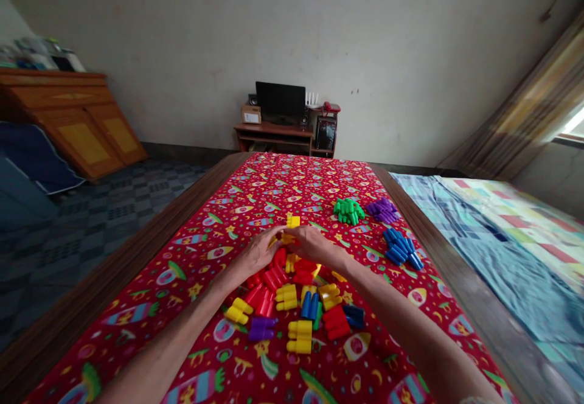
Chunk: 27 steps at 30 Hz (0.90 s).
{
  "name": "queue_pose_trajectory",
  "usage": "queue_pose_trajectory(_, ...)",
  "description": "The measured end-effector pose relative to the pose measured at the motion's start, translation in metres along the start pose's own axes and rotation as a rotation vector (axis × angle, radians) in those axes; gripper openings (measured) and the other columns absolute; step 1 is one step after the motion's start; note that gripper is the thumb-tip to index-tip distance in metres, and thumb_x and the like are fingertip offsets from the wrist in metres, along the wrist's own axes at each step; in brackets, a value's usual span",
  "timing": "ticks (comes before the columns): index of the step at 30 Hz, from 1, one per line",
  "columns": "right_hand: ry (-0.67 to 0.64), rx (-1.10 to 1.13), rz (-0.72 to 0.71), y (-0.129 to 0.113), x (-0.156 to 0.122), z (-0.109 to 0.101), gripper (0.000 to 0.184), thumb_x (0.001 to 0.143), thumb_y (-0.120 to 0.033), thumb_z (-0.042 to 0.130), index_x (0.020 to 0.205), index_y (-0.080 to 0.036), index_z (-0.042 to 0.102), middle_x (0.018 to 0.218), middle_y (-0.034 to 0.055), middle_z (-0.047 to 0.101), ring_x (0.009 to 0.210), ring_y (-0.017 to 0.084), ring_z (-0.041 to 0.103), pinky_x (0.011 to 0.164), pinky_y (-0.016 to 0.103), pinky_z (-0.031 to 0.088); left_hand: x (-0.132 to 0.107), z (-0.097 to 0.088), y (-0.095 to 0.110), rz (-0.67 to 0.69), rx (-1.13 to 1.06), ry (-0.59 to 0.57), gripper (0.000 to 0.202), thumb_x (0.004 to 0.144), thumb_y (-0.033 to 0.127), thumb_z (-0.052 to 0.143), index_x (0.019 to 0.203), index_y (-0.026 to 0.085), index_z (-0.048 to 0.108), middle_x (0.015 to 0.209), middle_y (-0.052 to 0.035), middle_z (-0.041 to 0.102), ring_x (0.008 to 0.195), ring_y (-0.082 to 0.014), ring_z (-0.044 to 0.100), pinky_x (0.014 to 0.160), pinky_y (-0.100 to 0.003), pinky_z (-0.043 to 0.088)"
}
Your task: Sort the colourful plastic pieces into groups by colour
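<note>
Cupping my left hand [264, 249] and right hand [314, 244] close together around round-topped yellow plastic blocks [293, 221], I cannot confirm a grip. Low, even pressure should avoid disturbing the ridged red plastic blocks [275, 278] just nearer.

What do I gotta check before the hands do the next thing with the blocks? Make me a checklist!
1. Green pile all green: ok.
2. Purple pile all purple: ok.
3. Blue pile apart from the green pile: ok.
4. Nearest blocks sorted by colour: not ok; a purple block lies near red blocks and yellow blocks.
5. Left hand and right hand gripping something firmly: cannot tell; their fingertips are hard to see.
</note>
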State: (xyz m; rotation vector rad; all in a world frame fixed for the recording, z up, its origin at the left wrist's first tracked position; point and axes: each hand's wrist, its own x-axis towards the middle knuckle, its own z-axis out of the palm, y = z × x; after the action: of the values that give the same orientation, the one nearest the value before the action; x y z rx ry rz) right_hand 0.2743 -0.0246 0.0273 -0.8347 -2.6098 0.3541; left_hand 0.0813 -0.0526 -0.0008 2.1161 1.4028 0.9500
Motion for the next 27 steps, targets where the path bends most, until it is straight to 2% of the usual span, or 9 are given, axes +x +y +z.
queue_pose_trajectory(3,0.129,-0.147,0.104,0.0,-0.027,-0.022,0.03,0.09,-0.021,0.052,0.117,-0.013,0.06,0.102,0.0159,0.07,0.089,0.023,0.065,0.076,0.029,0.046,-0.003,0.002,-0.004,0.031,0.021,0.0,0.04,0.086,0.034,0.046,0.119,0.016,0.061,0.12,-0.0138,0.067,0.112,-0.0266,0.063,0.1,-0.041,0.047)
queue_pose_trajectory(5,0.154,-0.233,0.224,0.005,-0.05,-0.037,0.029,0.091,-0.022,0.05,0.117,-0.014,0.06,0.104,0.0157,0.069,0.093,0.024,0.064,0.078,0.03,0.046,-0.003,0.005,-0.008,0.057,0.034,0.014,0.041,0.087,0.029,0.043,0.12,0.015,0.061,0.121,-0.0145,0.066,0.114,-0.0262,0.061,0.101,-0.041,0.046)
queue_pose_trajectory(9,0.05,-0.382,0.559,0.025,-0.092,-0.048,0.028,0.092,-0.023,0.049,0.117,-0.015,0.06,0.107,0.0143,0.069,0.097,0.024,0.064,0.079,0.03,0.047,0.004,0.008,-0.015,0.08,0.025,0.05,0.041,0.086,0.025,0.038,0.119,0.015,0.06,0.118,-0.0135,0.067,0.111,-0.0252,0.062,0.099,-0.042,0.047)
queue_pose_trajectory(11,0.016,-0.408,0.626,0.033,-0.106,-0.046,0.025,0.093,-0.024,0.05,0.113,-0.015,0.062,0.106,0.0139,0.069,0.095,0.024,0.065,0.079,0.031,0.049,0.007,0.007,-0.014,0.081,-0.018,0.086,0.041,0.087,0.028,0.039,0.12,0.015,0.059,0.117,-0.0137,0.066,0.109,-0.0256,0.063,0.099,-0.044,0.047)
queue_pose_trajectory(14,0.169,-0.381,0.505,0.029,-0.113,-0.043,0.023,0.094,-0.026,0.049,0.108,-0.015,0.063,0.108,0.0162,0.068,0.098,0.025,0.065,0.083,0.036,0.051,0.008,0.007,0.001,0.041,-0.222,0.129,0.045,0.09,0.035,0.041,0.13,0.017,0.051,0.118,-0.0127,0.065,0.105,-0.0246,0.064,0.098,-0.044,0.048)
queue_pose_trajectory(17,0.364,-0.229,0.227,0.004,-0.103,-0.043,0.029,0.095,-0.025,0.046,0.119,-0.015,0.059,0.118,0.018,0.064,0.112,0.026,0.06,0.092,0.04,0.049,0.0,0.009,0.032,-0.112,-0.563,0.117,0.057,0.09,0.043,0.046,0.142,0.02,0.036,0.124,-0.0127,0.063,0.105,-0.0243,0.065,0.095,-0.043,0.049)
queue_pose_trajectory(21,0.272,0.035,-0.114,-0.039,-0.077,-0.036,0.042,0.094,-0.025,0.051,0.134,-0.015,0.047,0.132,0.0185,0.056,0.123,0.025,0.054,0.095,0.038,0.049,-0.019,0.013,0.078,-0.369,-0.815,0.03,0.061,0.09,0.042,0.052,0.145,0.028,0.032,0.14,-0.0105,0.053,0.125,-0.0247,0.053,0.098,-0.038,0.047)
queue_pose_trajectory(24,0.234,0.13,-0.137,-0.052,-0.069,-0.03,0.043,0.091,-0.014,0.049,0.134,-0.016,0.046,0.121,0.0153,0.062,0.112,0.023,0.059,0.088,0.035,0.052,-0.031,0.017,0.095,-0.394,-0.968,-0.103,0.064,0.09,0.036,0.052,0.148,0.034,0.024,0.144,-0.0084,0.048,0.127,-0.0236,0.052,0.1,-0.039,0.046)
queue_pose_trajectory(27,0.22,0.129,-0.061,-0.041,-0.078,-0.034,0.045,0.088,-0.008,0.047,0.132,-0.018,0.047,0.106,0.0104,0.066,0.091,0.018,0.064,0.076,0.028,0.052,-0.032,0.023,0.09,-0.217,-0.945,-0.16,0.066,0.091,0.032,0.05,0.15,0.032,0.019,0.145,-0.0099,0.047,0.122,-0.0239,0.056,0.103,-0.043,0.045)
